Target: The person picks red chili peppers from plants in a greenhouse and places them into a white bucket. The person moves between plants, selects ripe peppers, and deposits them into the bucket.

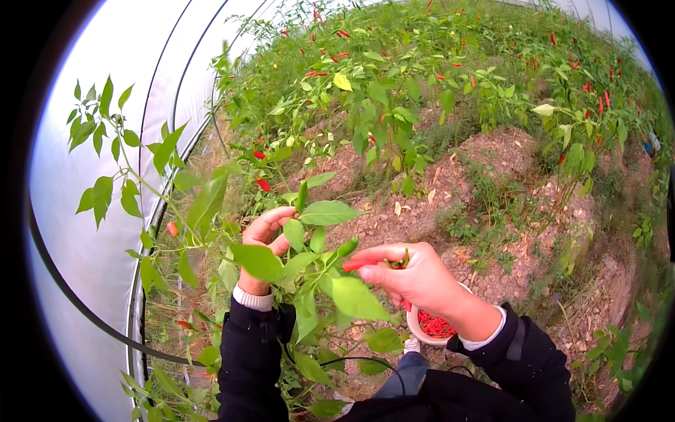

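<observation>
My left hand (261, 237) is raised among the leaves of a chili pepper plant (329, 213), its fingers curled on a leafy branch. Leaves hide part of that grip. A green chili (301, 196) points upward just above its fingertips. To the right, my right hand (422, 277) holds several picked red chilies (360, 265), green stems showing between thumb and fingers. Another green chili (347, 247) on the plant is close to its fingertips. Below the right wrist stands a white bucket (416, 333) with many small red chilies (435, 324) inside, partly covered by my forearm.
Plastic greenhouse sheeting (79, 253) with curved dark tubes (79, 300) borders the left side. Rows of chili plants (390, 105) bearing red fruit fill the far ground. Bare, lumpy soil (506, 153) runs between them. A dark cable (364, 358) crosses near my leg.
</observation>
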Tool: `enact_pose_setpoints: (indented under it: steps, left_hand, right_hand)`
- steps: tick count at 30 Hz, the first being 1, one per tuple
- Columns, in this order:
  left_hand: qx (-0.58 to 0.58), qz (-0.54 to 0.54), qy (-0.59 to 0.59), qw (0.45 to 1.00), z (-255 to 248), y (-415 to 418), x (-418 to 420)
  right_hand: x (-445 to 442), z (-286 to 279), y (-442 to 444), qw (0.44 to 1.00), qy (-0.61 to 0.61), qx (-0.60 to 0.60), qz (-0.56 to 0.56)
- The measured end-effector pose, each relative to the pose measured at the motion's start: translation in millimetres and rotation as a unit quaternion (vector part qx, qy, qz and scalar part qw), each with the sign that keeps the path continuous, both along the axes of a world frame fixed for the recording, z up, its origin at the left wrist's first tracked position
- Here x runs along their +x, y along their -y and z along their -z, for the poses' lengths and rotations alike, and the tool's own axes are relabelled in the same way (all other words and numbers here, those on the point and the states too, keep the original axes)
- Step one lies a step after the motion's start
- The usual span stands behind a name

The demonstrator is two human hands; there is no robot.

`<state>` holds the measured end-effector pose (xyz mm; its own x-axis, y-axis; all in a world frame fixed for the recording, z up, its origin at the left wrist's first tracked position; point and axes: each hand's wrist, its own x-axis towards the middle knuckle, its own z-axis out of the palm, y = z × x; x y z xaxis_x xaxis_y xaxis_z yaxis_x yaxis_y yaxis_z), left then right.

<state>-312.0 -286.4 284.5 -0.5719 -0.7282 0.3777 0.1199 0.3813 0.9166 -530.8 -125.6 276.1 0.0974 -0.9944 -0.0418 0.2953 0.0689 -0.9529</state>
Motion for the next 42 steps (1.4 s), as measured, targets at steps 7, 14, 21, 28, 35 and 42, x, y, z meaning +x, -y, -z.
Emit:
enact_pose_setpoints:
  steps: [7, 14, 21, 28, 35, 42]
  left_hand:
    - [0.017, 0.010, -0.045, 0.999, -1.3, -23.0, 24.7]
    - [0.020, 0.042, -0.059, 0.997, -3.1, -41.5, 30.1]
    - [-0.047, 0.022, -0.042, 0.998, -7.8, -47.3, 15.2]
    - [-0.047, 0.069, 0.064, 0.995, -12.7, -40.2, 18.3]
    - [0.022, 0.056, 0.137, 0.989, -29.8, -53.1, 31.2]
    - [0.002, 0.020, 0.113, 0.993, -25.0, -35.4, 32.9]
  right_hand:
    - [33.4, 23.2, -25.5, 0.752, -0.322, -0.472, 0.329]
    - [29.4, 33.6, -28.5, 0.751, -0.304, -0.475, 0.343]
    - [27.3, 38.6, -28.6, 0.793, -0.349, -0.393, 0.307]
    - [-1.4, 8.8, 3.6, 0.869, -0.319, -0.280, 0.255]
    - [50.9, 11.9, 160.4, 0.803, -0.374, -0.411, 0.217]
    - [122.1, 16.0, 222.6, 0.523, -0.647, -0.499, 0.243]
